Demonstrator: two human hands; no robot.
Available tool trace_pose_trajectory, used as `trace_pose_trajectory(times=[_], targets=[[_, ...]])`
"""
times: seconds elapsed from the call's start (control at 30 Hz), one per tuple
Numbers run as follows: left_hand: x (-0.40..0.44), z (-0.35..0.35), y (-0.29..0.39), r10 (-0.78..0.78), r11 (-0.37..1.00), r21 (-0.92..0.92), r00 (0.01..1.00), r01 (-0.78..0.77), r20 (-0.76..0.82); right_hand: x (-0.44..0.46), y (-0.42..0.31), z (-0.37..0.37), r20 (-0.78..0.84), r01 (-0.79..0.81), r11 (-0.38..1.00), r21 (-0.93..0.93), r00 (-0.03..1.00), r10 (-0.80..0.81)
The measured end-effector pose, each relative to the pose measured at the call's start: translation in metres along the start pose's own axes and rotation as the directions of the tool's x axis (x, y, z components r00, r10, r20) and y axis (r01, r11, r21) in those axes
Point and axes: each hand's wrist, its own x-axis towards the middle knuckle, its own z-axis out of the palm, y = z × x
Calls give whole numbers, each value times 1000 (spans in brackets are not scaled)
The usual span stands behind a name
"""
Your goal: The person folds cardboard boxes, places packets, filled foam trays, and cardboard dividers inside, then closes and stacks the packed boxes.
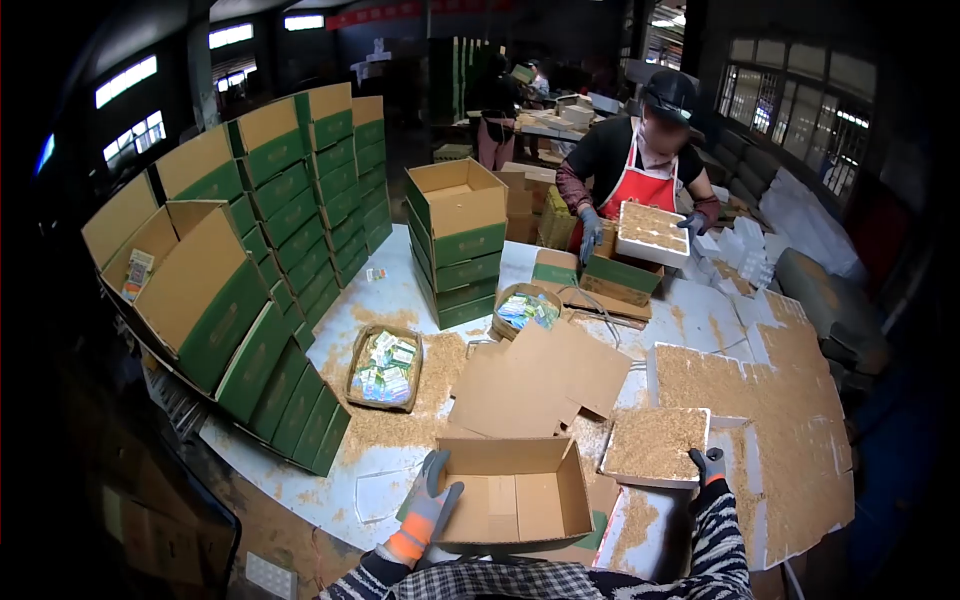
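Note:
In front of me stands an uncovered cardboard box (515,505), with its bare brown inside showing. My left hand (430,500), in a grey and orange glove, rests at its left wall with fingers stretched and thumb apart. To the right, a white foam tray (655,445) full of brown sawdust-like grains sits slightly tilted beside the box. My right hand (708,466), gloved in grey, grips the tray's right side near the front corner. A flat cardboard sheet (535,380) lies just beyond the box.
Green boxes (285,215) are stacked high on the left, with another stack (457,240) ahead. Two baskets (385,368) (527,308) hold colourful packets. A co-worker (640,165) in a red apron holds a similar tray (652,232) over a box. Grain-filled trays (790,410) cover the right side.

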Motion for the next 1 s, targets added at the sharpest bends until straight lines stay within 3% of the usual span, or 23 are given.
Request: trace_pose_trajectory(times=[0.07,0.1,0.13,0.27,0.4,0.47,0.53,0.57,0.6,0.67,0.73,0.8,0.87,0.9,0.93,1.0], targets=[[3,4,-4,27,1000,-2,1000,-27,-9,-20,4,-26,-119,-131,988,75,983,140],[5,5,-5,34,998,-59,999,-35,-8,-27,2,-32,-124,-127,933,337,976,178],[6,6,-5,42,992,-115,999,-43,-8,-71,-73,-40,-64,-211,908,361,966,250],[11,7,14,-32,970,-239,999,34,14,-123,-181,-49,170,-90,790,606,985,-18],[13,14,25,-123,889,-446,992,102,-18,-155,-254,-27,278,-92,829,552,957,-79],[11,22,26,-88,916,-394,996,72,-21,-174,-279,-3,319,-46,888,458,941,-116],[21,47,-7,-173,526,-848,984,62,-35,-178,-280,26,393,3,951,308,910,-130],[29,49,-32,-25,841,-540,995,-31,-96,-184,-283,40,450,54,980,190,883,-136],[34,48,-38,-25,842,-539,995,-31,-96,-191,-287,56,505,111,991,72,853,-133],[30,50,-47,-49,920,-391,998,33,-31,-208,-286,93,653,21,997,80,754,-68],[15,31,-26,-77,932,-358,996,58,-39,-229,-269,129,648,114,988,100,746,-152],[9,11,-27,-29,901,-433,1000,22,-9,-229,-225,163,660,189,971,144,713,-237],[5,-2,-26,-101,839,-528,991,129,82,-236,-226,162,722,253,966,-44,677,-144],[2,-5,-26,-132,819,-547,984,175,117,-244,-252,155,754,266,917,-298,655,55],[-1,-8,-26,-162,797,-563,975,220,151,-230,-211,163,756,511,774,-374,652,-65],[-2,-3,-30,-218,952,-191,968,238,123,-240,-232,166,741,610,453,-650,640,202]])
